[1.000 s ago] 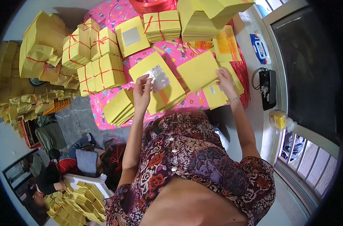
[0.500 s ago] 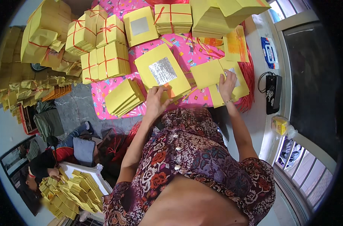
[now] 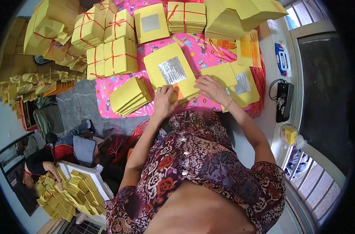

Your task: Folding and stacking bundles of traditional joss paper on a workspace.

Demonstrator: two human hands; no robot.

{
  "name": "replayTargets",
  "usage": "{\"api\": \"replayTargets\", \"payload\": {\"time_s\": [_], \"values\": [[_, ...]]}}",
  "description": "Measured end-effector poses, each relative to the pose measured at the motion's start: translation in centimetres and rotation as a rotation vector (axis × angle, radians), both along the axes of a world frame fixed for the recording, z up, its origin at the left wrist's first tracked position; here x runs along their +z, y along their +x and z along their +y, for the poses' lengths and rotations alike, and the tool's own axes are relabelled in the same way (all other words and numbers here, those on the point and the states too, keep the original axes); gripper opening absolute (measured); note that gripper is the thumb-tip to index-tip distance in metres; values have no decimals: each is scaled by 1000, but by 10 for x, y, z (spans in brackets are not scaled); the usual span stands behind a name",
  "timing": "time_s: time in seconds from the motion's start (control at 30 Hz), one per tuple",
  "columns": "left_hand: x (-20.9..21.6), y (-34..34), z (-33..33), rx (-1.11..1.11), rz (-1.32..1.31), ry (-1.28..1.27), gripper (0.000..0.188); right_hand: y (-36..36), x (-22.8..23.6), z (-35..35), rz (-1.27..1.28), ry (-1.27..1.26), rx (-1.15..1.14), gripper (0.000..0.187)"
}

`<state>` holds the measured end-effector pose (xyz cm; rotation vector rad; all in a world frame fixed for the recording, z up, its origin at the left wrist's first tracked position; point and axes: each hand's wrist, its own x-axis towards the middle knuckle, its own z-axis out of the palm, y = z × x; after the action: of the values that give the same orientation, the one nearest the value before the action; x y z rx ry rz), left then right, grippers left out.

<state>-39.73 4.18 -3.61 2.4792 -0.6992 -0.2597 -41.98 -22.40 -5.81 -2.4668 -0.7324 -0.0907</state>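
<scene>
A stack of yellow paper sheets (image 3: pixel 158 68) lies in front of me, its top sheet bearing a silver foil square (image 3: pixel 171 71) and an orange patch (image 3: pixel 180 92) near the close edge. On that near edge rests my left hand (image 3: pixel 165 102), fingers bent over the paper and thumb apart. My right hand (image 3: pixel 214 91) reaches the stack's right edge with fingers extended and apart; whether it pinches any sheet is unclear. Under and beside the right wrist are more yellow sheets (image 3: pixel 219 75), one with a silver square (image 3: pixel 242 83).
Bundles tied with red string (image 3: pixel 121 58) and a fanned yellow pile (image 3: pixel 130 95) stand at left on the pink patterned tablecloth (image 3: pixel 146 52). Tall yellow stacks (image 3: pixel 228 21) rise at the back. Lower left, another person (image 3: pixel 39 162) handles folded yellow papers (image 3: pixel 78 191). A window frame borders the right.
My right hand has moved left from the sheets on the right to the stack's edge. My left hand stays on the stack. The other person's arm now reaches over the folded papers.
</scene>
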Motion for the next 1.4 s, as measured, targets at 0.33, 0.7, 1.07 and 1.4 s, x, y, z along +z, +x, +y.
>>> {"api": "replayTargets", "payload": {"time_s": [0.33, 0.7, 1.07, 1.4], "values": [[-5, 6, 13, 83, 60, -254, 23, 19, 18, 4, 140, 110, -2, 12], [-17, 18, 18, 245, 441, -452, 18, 29, 20, 19, 677, 558, -310, 19], [-28, 25, 23, 262, 526, -506, 15, 38, 14, 27, 735, 601, -374, 19], [-35, 30, 29, 389, 730, -603, 15, 36, 27, 17, 670, 536, -194, 70]]}}
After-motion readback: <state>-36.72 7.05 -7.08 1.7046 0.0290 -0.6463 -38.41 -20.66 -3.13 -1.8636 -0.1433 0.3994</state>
